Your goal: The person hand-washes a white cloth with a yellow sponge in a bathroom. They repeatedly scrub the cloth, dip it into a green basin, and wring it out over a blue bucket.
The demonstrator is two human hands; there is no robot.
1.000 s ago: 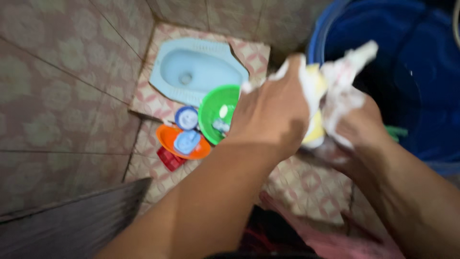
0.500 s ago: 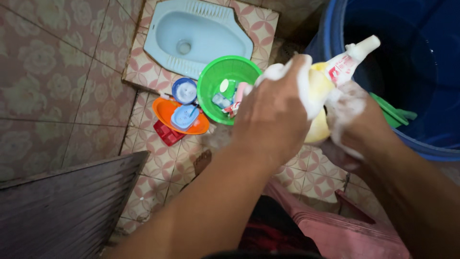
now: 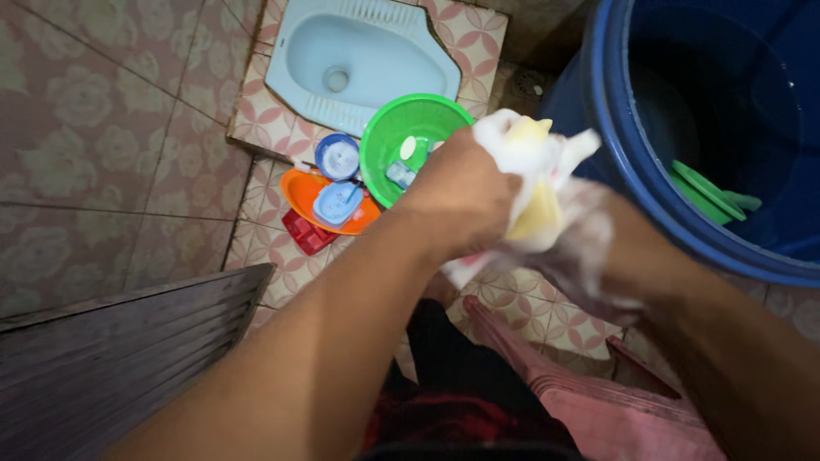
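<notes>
Clenched fingers [image 3: 500, 183] of the left hand [image 3: 461, 201] tight around a foamy yellow-and-white cloth [image 3: 534, 183], just left of the blue barrel [image 3: 615, 128].

Cupped the right hand [image 3: 589, 248] under the cloth, fingers buried in lather; could not tell their spread. Looked mid-scrub, judging by the foam; called next for a firm squeeze on slippery fabric. Left small white and pale-blue bottles in a green basket [image 3: 384, 145] left of the barrel, a round blue tub [image 3: 339, 158] and orange dish [image 3: 299, 192] beyond it, a red box [image 3: 303, 232] beside those, and a flat green lid [image 3: 705, 192] inside the barrel.
</notes>
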